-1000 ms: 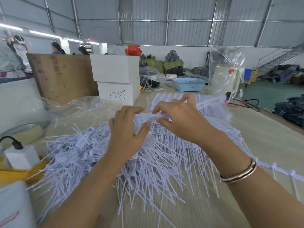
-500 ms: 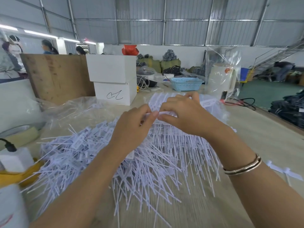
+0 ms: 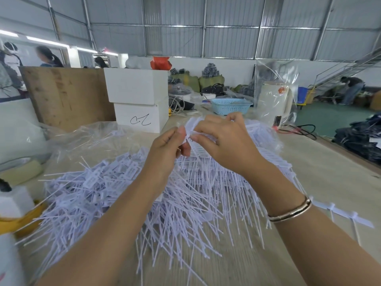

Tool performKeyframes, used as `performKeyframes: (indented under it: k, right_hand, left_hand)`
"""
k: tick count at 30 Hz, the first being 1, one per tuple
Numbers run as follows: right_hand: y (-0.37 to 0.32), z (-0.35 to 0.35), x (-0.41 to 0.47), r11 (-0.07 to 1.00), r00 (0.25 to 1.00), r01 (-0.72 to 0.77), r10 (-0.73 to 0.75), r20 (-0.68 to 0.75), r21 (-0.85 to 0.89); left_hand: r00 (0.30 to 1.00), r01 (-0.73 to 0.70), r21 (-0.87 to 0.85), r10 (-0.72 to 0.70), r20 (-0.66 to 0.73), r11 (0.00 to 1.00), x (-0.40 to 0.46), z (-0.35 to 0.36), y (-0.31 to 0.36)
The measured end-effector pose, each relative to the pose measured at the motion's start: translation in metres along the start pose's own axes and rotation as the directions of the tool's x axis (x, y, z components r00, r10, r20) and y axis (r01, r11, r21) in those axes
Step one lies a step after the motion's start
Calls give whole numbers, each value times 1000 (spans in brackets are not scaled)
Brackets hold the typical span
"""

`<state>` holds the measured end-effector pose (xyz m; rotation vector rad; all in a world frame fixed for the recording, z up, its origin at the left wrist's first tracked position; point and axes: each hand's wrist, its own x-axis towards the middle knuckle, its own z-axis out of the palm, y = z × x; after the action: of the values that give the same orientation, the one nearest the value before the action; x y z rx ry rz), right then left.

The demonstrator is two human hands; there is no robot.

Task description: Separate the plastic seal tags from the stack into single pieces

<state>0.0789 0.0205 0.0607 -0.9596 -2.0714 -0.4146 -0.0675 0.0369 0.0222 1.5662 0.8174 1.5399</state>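
Note:
A joined strip of white plastic seal tags (image 3: 199, 144) is held up over the table, its thin tails hanging down. My right hand (image 3: 224, 145) grips the strip's head end from the right. My left hand (image 3: 167, 148) pinches the end tag of the strip between thumb and fingers, right beside the right hand. Below them lies a wide heap of loose single tags (image 3: 115, 188) on the left and stacked joined strips (image 3: 266, 159) on the right.
Two stacked white boxes (image 3: 138, 100) and a wooden board (image 3: 66, 93) stand behind the heap. A blue basket (image 3: 231, 106) and a bagged white appliance (image 3: 274, 100) sit further back. A yellow object (image 3: 24, 219) lies at the left edge, crumpled clear plastic (image 3: 82, 137) nearby. People stand far left.
Both hands have lifted the strip higher and a little away from me. The left thumb and fingers now pinch the end tag, pulling it apart from the strip.

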Motion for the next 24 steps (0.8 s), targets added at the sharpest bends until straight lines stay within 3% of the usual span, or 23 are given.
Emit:
performKeyframes:
  k: [4, 5, 6, 8, 9, 11, 13, 15, 18, 21, 24]
  right_hand:
    - [10, -10, 4, 992, 995, -88, 92, -47, 87]
    - [14, -17, 5, 989, 992, -103, 109, -57, 102]
    - [17, -23, 5, 989, 992, -106, 112, -56, 100]
    - [19, -32, 6, 993, 993, -117, 117, 16, 22]
    - [18, -32, 7, 992, 989, -125, 127, 74, -35]
    - [14, -30, 6, 986, 975, -144, 155, 159, -83]
    - [8, -27, 5, 983, 958, -183, 183, 222, -20]
    - [4, -24, 4, 975, 941, -209, 182, 287, 69]
    - [3, -16, 2, 970, 933, -198, 141, 331, 144]
    - [5, -11, 0, 960, 950, -183, 116, 291, 213]
    - [14, -19, 0, 972, 969, -169, 134, 206, 163]
  left_hand:
    - [983, 134, -413, -174, -60, 901, 0, -2, -2]
    - [980, 132, -378, -179, -91, 916, 1, -8, -3]
    - [982, 111, -219, -141, -126, 969, 2, -15, -4]
    - [992, 16, 258, 18, -128, 966, 3, -25, -10]
    - [991, -34, 470, 90, -97, 882, 4, -28, -13]
    - [972, -125, 821, 233, -10, 558, 3, -32, -18]
    - [949, -127, 967, 310, 54, 219, 0, -36, -21]
    - [950, -69, 993, 310, 37, 93, -4, -40, -21]
    - [922, -52, 984, 386, -17, 168, -7, -41, -20]
    - [900, -196, 931, 434, 46, 307, -9, -32, -16]
    - [903, -267, 922, 406, 138, 280, -13, -26, -20]
